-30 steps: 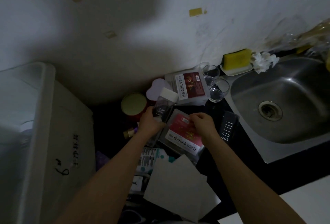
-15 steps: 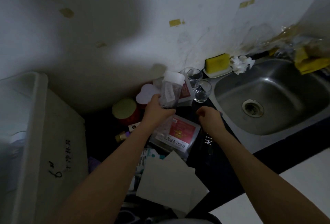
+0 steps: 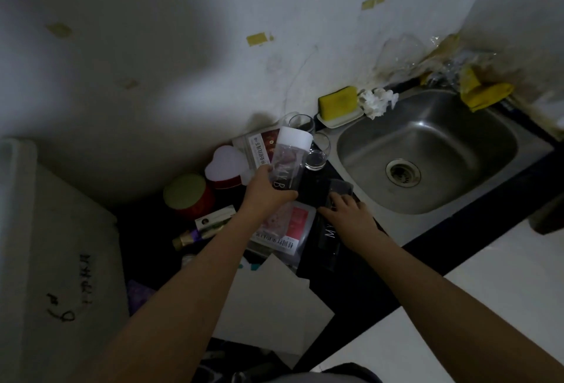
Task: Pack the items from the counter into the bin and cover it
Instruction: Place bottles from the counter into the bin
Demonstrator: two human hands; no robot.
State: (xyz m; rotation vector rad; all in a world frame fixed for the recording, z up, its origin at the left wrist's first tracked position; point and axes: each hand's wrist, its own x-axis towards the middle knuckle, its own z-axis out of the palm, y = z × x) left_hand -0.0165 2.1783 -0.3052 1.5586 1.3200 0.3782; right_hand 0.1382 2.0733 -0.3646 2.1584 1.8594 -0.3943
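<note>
head | left hand [image 3: 265, 192] grips clear bottle [image 3: 288, 163] — cap up, near-upright | right hand [image 3: 348, 218] unclear

Beside the brushed-metal sink [image 3: 427, 150]: glossy black desk [image 3: 360, 288], clear plastic bottle [image 3: 287, 166] with matt white cap, matt grey paper [image 3: 274, 306]

A white cap is seen on the clear bottle [image 3: 289, 160]. The sponge [image 3: 338, 102] is coloured yellow, the round tin [image 3: 188, 196] red with a pale green lid, the counter [image 3: 360, 285] black, and the sink [image 3: 427, 150] grey steel.
</note>
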